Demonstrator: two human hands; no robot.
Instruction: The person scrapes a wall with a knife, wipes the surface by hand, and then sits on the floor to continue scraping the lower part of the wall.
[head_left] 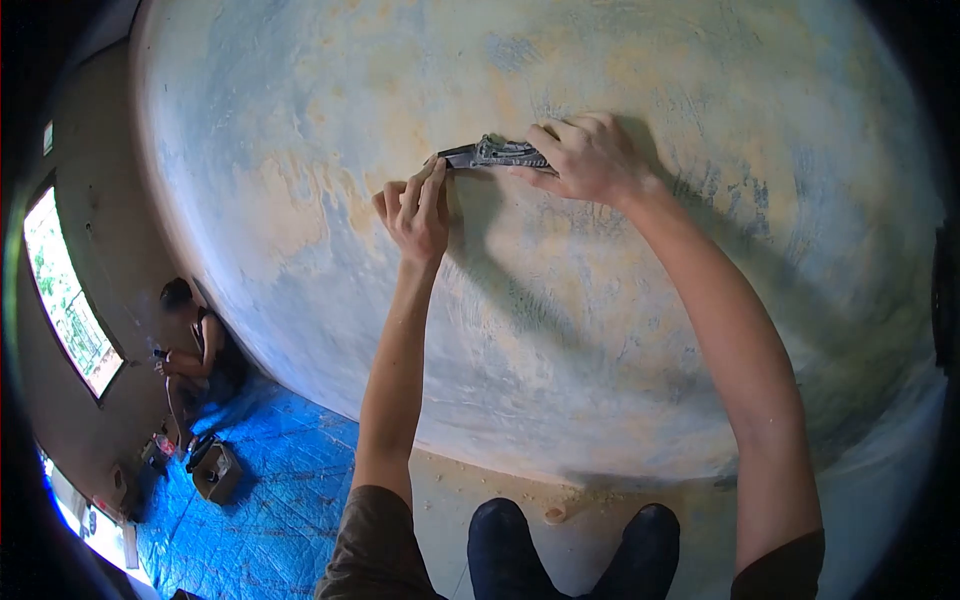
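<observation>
My right hand [590,160] is closed around the patterned handle of a utility knife [505,152] and lies against the patchy blue, cream and grey wall [330,310]. The knife's dark blade points left. At the blade's end, my left hand [415,210] pinches it with the fingertips, the other fingers curled. The knife lies nearly level, close to the wall surface. Scraped, roughened patches show around both hands, and the arms cast shadows on the wall.
Another person [200,345] sits at the left against the wall, holding a small dark object. A blue tarp [285,480] covers the floor there, with an open box [216,472] on it. Crumbs and a small round piece [554,515] lie by my feet. A window [70,290] is at left.
</observation>
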